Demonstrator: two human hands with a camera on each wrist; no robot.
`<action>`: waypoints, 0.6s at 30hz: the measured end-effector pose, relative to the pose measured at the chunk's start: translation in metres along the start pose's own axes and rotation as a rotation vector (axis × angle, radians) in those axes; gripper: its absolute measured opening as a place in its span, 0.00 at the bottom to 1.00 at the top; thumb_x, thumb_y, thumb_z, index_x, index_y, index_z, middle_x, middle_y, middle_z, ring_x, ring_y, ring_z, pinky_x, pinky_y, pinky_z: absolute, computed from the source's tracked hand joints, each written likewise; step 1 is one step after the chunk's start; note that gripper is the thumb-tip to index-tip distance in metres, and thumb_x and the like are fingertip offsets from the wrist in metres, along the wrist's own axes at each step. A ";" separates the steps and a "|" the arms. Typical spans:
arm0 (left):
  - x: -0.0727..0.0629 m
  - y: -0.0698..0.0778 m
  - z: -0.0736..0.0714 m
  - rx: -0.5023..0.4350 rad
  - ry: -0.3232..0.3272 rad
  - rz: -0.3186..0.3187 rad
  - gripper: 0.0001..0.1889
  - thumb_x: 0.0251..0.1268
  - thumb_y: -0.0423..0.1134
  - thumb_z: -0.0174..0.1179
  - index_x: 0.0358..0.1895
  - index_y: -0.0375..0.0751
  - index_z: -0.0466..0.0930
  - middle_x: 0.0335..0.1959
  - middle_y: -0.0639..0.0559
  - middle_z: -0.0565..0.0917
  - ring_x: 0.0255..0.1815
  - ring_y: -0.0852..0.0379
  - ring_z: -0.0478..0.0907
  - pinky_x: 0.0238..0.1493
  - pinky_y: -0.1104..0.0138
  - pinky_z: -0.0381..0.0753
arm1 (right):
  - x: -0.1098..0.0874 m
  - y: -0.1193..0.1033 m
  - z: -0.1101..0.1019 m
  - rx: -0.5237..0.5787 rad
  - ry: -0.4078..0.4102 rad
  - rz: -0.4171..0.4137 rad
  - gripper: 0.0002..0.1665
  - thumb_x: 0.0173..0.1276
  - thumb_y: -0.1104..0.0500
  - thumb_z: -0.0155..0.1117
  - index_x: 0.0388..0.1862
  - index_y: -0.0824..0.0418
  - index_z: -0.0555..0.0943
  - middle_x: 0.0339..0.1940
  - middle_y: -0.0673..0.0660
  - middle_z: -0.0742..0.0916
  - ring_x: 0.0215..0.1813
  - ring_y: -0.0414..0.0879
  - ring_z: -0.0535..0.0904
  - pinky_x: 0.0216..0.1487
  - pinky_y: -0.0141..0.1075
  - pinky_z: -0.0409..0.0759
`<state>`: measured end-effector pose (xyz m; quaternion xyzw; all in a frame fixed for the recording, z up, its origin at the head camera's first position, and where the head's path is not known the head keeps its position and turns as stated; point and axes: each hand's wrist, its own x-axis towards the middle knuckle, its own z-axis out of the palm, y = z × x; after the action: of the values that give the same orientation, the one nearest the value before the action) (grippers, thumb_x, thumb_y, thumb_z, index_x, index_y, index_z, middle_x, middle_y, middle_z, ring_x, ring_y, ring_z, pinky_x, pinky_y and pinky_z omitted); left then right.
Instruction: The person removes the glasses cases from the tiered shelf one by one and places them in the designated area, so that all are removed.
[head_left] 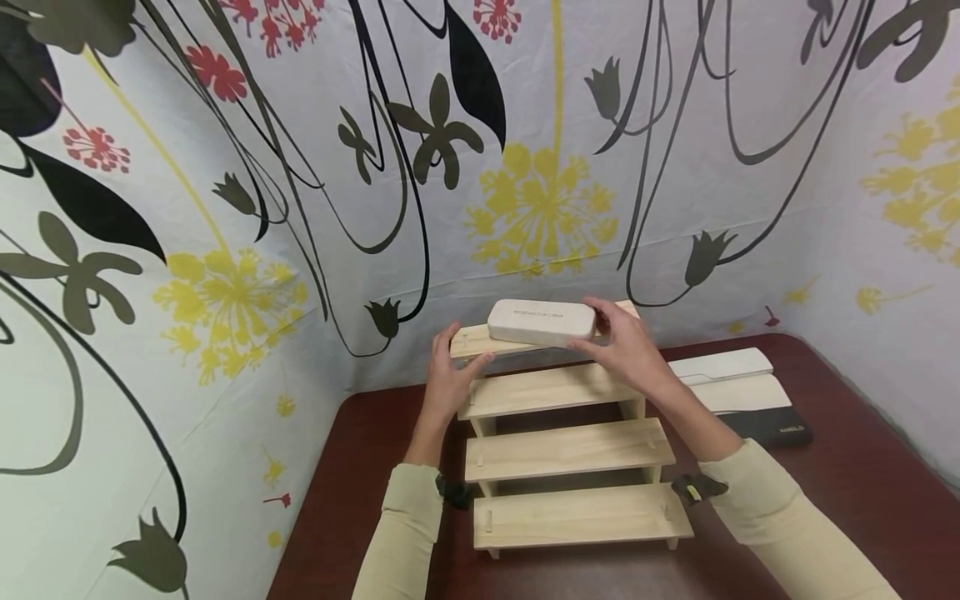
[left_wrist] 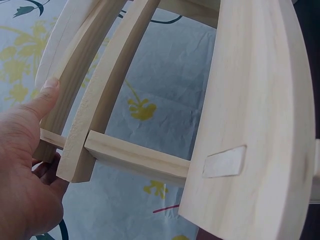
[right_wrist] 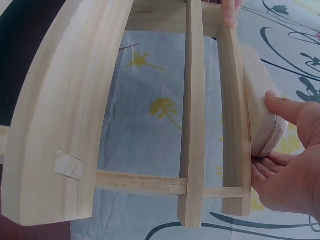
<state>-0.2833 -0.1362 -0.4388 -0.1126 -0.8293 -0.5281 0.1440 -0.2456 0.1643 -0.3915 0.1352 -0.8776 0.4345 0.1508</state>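
Note:
A four-tier stepped wooden rack (head_left: 570, 450) stands on the table. On its top board lies a pale, rounded case (head_left: 542, 322), like a hard glasses case, with small print on its face. My right hand (head_left: 626, 346) holds the case by its right end; in the right wrist view its thumb presses the side of the case (right_wrist: 260, 95) and the other fingers bend round its end. At the opposite side, my left hand (head_left: 447, 379) grips the left end of the top board, thumb in front and fingers behind, as the left wrist view also shows.
Right of the rack, white flat boxes (head_left: 720, 367) and a black-fronted one (head_left: 772, 427) lie on the dark red-brown table (head_left: 855, 500). A flower-patterned cloth wall (head_left: 420, 275) rises close behind the rack and along both sides.

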 end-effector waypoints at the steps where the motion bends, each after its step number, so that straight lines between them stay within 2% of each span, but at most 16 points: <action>1: 0.000 0.000 0.000 0.002 0.000 0.000 0.48 0.65 0.49 0.78 0.82 0.37 0.61 0.80 0.40 0.65 0.81 0.41 0.62 0.78 0.44 0.63 | -0.001 -0.001 0.000 -0.002 0.005 0.002 0.46 0.71 0.55 0.78 0.79 0.71 0.67 0.53 0.67 0.82 0.56 0.62 0.79 0.56 0.56 0.79; 8: 0.001 -0.001 0.000 0.009 -0.004 0.004 0.48 0.66 0.50 0.77 0.82 0.37 0.62 0.80 0.40 0.64 0.82 0.40 0.60 0.78 0.42 0.64 | -0.009 -0.005 0.001 -0.031 0.035 0.027 0.46 0.70 0.54 0.79 0.78 0.72 0.69 0.59 0.71 0.82 0.59 0.65 0.80 0.58 0.59 0.80; 13: 0.001 -0.001 0.000 0.006 -0.001 0.000 0.48 0.65 0.49 0.78 0.82 0.36 0.61 0.79 0.40 0.65 0.81 0.40 0.61 0.78 0.42 0.64 | -0.011 -0.008 0.001 -0.045 0.040 0.029 0.47 0.69 0.54 0.80 0.79 0.72 0.68 0.58 0.71 0.83 0.60 0.66 0.80 0.58 0.60 0.80; 18: 0.000 0.000 -0.001 0.012 -0.003 -0.007 0.48 0.65 0.49 0.78 0.82 0.36 0.61 0.80 0.40 0.64 0.81 0.40 0.62 0.78 0.42 0.64 | -0.013 -0.010 0.001 -0.037 0.061 0.027 0.45 0.69 0.54 0.80 0.77 0.71 0.70 0.58 0.70 0.84 0.59 0.65 0.82 0.56 0.59 0.81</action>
<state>-0.2834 -0.1368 -0.4387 -0.1096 -0.8331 -0.5233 0.1419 -0.2302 0.1590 -0.3904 0.1073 -0.8822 0.4240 0.1743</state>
